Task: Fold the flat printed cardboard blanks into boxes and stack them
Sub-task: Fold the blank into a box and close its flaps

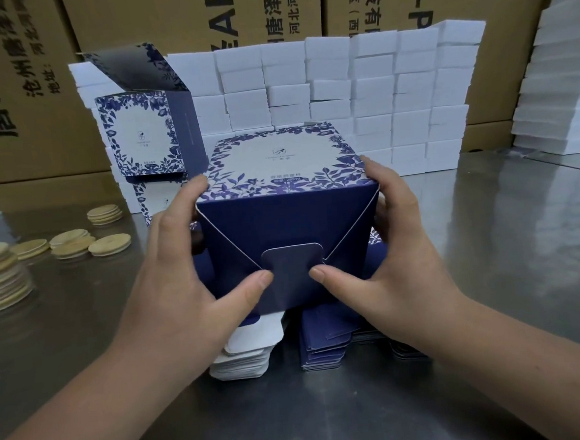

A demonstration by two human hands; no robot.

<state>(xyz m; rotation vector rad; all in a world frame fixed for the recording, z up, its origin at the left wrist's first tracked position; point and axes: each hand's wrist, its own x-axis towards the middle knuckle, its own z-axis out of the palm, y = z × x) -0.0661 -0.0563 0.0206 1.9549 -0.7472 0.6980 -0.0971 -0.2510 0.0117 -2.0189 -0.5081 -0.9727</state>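
Left hand [189, 271] grips the printed box [288, 216] by its left side, thumb on the navy bottom flaps (locking tab tucked in). Finished boxes [145, 137] stand stacked behind it. Box tipped, bottom toward camera, over the flat blank stacks [321, 350] on the steel worktop [491, 274]. Right hand [386, 247] grips the right side, thumb likewise.

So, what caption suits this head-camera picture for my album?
Left hand and right hand hold a blue floral box, thumbs beside its locking tab, above stacks of flat blanks.
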